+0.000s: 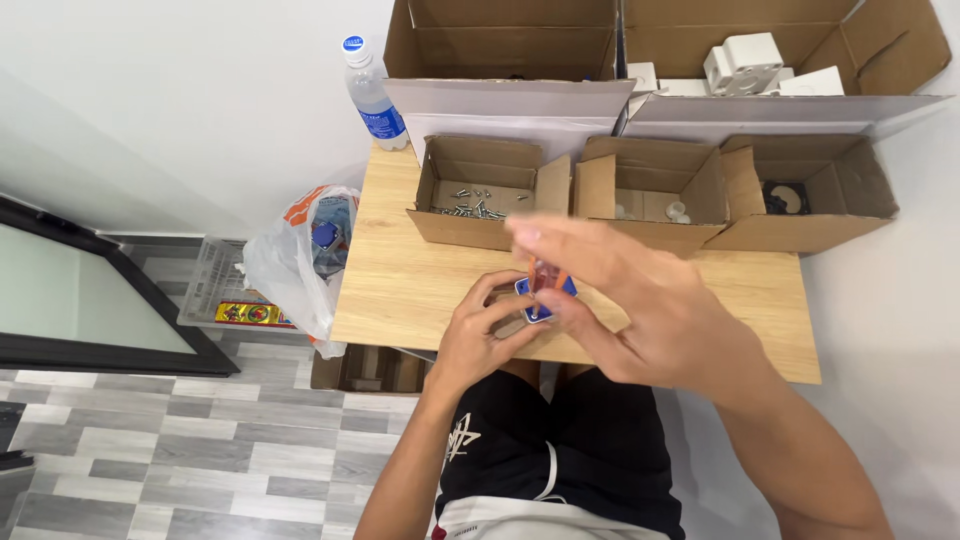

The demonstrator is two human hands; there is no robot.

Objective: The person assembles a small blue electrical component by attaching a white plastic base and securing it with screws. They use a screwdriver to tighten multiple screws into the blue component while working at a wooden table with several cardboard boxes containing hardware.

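1. A small blue and white part [540,296] is held over the near edge of the wooden table [400,290], just below the centre of the frame.
2. The part is gripped by the left hand [480,335], whose fingers are curled around its left and lower sides.
3. The right hand [640,300] is placed above and to the right of the part; its fingers are closed on a slim orange-handled tool [545,272], which is set upright on the part's top.
4. The right hand's fingertips are blurred, so the exact grip on the tool cannot be told.
5. Three small open cardboard boxes are lined up along the far side of the table, above the hands.
6. Loose screws are seen in the left small box [478,190], small white pieces in the middle small box [650,195], and a dark round piece in the right small box [810,195].
7. Two large cardboard boxes [500,40] are set behind them at the top of the frame, with white parts [745,62] in the right one.
8. A plastic water bottle [372,95] is stood at the table's upper left corner.
9. A plastic bag [300,260] is hung at the table's left edge, above the grey tiled floor [200,450].
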